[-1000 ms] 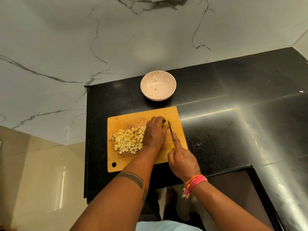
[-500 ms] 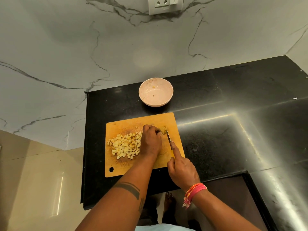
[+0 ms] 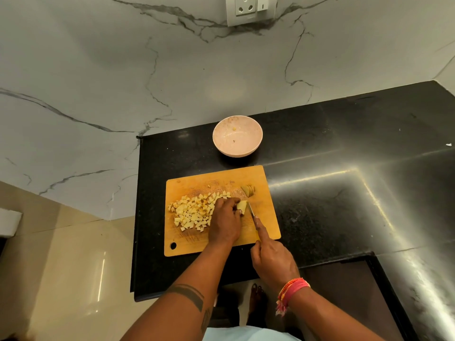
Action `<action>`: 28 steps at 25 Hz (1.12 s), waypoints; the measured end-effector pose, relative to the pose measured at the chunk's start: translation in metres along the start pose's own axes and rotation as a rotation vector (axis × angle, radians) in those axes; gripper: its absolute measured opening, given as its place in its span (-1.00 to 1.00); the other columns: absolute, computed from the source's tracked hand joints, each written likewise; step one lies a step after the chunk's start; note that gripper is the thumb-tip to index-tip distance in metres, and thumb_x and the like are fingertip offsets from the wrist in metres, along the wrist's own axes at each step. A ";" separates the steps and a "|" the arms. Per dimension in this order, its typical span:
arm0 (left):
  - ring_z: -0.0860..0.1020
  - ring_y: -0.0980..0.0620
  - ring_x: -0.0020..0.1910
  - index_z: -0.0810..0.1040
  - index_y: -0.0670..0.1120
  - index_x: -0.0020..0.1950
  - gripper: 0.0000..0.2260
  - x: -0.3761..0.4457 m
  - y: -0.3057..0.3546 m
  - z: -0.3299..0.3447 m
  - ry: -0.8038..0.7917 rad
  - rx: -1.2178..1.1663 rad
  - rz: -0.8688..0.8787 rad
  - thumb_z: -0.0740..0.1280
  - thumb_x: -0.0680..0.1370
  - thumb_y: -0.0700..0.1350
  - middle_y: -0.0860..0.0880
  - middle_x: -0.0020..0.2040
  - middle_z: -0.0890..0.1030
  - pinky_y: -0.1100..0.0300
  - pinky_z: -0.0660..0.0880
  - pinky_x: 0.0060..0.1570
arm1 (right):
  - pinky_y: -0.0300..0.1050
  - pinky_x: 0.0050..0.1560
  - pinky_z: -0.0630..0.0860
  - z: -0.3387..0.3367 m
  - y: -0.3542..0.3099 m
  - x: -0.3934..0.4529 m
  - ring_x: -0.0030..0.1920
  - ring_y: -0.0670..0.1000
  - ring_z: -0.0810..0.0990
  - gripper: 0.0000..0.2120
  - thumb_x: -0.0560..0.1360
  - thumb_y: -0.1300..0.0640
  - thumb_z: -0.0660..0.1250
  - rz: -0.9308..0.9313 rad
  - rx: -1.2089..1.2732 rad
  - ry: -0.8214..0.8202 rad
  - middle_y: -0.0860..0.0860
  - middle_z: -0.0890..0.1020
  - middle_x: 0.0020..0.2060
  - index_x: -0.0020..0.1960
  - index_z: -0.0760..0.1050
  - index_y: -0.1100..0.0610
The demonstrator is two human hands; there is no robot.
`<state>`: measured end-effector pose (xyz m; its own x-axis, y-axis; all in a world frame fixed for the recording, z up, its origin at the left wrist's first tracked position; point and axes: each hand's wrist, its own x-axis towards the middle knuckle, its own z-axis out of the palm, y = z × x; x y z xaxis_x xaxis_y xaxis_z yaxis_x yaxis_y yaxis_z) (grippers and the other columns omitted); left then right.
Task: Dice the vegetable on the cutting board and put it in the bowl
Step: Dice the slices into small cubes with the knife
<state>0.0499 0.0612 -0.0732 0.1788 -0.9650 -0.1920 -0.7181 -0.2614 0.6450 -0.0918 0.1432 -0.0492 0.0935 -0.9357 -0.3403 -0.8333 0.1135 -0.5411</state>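
A wooden cutting board (image 3: 267, 217) lies on the black counter. A heap of pale diced vegetable (image 3: 193, 211) covers its left half. My left hand (image 3: 225, 222) presses down on a remaining vegetable piece (image 3: 242, 206) near the board's middle. My right hand (image 3: 273, 262) grips a knife (image 3: 251, 210) with a yellow handle, index finger along its spine, blade right beside that piece. A few cut slices (image 3: 248, 190) rest near the board's far right corner. The pink bowl (image 3: 237, 136) stands just beyond the board and holds only a scrap or two.
The black counter (image 3: 344, 193) stretches to the right and ends at a drop on the left by the beige floor. A marble wall with a socket plate (image 3: 251, 8) rises behind the bowl. A dark recessed panel (image 3: 349, 291) lies at the near right.
The view has tilted up, showing the wall socket. My left hand has shifted back along the piece, leaving cut slices at the far right of the board; the knife followed.
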 end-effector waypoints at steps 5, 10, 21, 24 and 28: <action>0.54 0.04 0.15 0.49 0.06 0.45 -0.62 -0.001 -0.013 0.000 -0.107 0.069 0.096 0.35 0.62 -0.09 0.06 0.21 0.44 0.07 0.55 0.17 | 0.04 -0.36 0.47 0.001 -0.005 0.004 -0.41 -0.01 0.50 -0.33 0.64 0.03 0.09 -0.007 0.003 -0.020 -0.08 0.50 -0.37 0.65 -0.16 -0.13; 0.54 0.00 0.09 0.53 -0.01 0.25 -0.78 0.001 -0.009 -0.002 -0.033 0.064 0.060 0.37 0.61 -0.06 0.02 0.17 0.51 0.12 0.51 0.03 | 0.03 -0.36 0.44 0.003 -0.014 0.010 -0.41 -0.01 0.46 -0.34 0.64 0.04 0.09 -0.050 -0.041 -0.026 -0.08 0.47 -0.38 0.66 -0.12 -0.09; 0.42 -0.04 0.25 0.50 0.00 0.44 -0.60 0.008 0.005 0.010 -0.045 0.151 0.120 0.39 0.59 -0.08 -0.01 0.24 0.44 0.07 0.45 0.27 | -0.09 -0.46 0.27 -0.008 0.003 0.010 -0.44 0.00 0.48 -0.35 0.64 0.04 0.08 -0.016 -0.075 -0.013 -0.06 0.50 -0.40 0.65 -0.12 -0.14; 0.50 -0.04 0.22 0.52 -0.04 0.41 -0.60 0.012 -0.002 0.007 -0.064 0.108 0.123 0.42 0.57 -0.12 -0.01 0.23 0.49 0.03 0.48 0.25 | -0.11 -0.47 0.27 -0.007 0.003 0.005 -0.45 -0.01 0.47 -0.35 0.64 0.02 0.07 -0.035 -0.077 -0.028 -0.06 0.51 -0.40 0.65 -0.16 -0.16; 0.52 -0.02 0.17 0.55 -0.05 0.39 -0.63 0.013 -0.005 0.008 -0.068 0.090 0.116 0.41 0.58 -0.12 0.01 0.19 0.49 0.05 0.50 0.24 | -0.09 -0.47 0.29 -0.009 0.004 0.006 -0.46 -0.03 0.46 -0.35 0.65 0.02 0.08 -0.023 -0.072 0.016 -0.07 0.49 -0.41 0.65 -0.12 -0.15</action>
<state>0.0504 0.0505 -0.0845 0.0472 -0.9840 -0.1716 -0.7891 -0.1420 0.5976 -0.0992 0.1353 -0.0469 0.1052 -0.9430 -0.3158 -0.8681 0.0679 -0.4918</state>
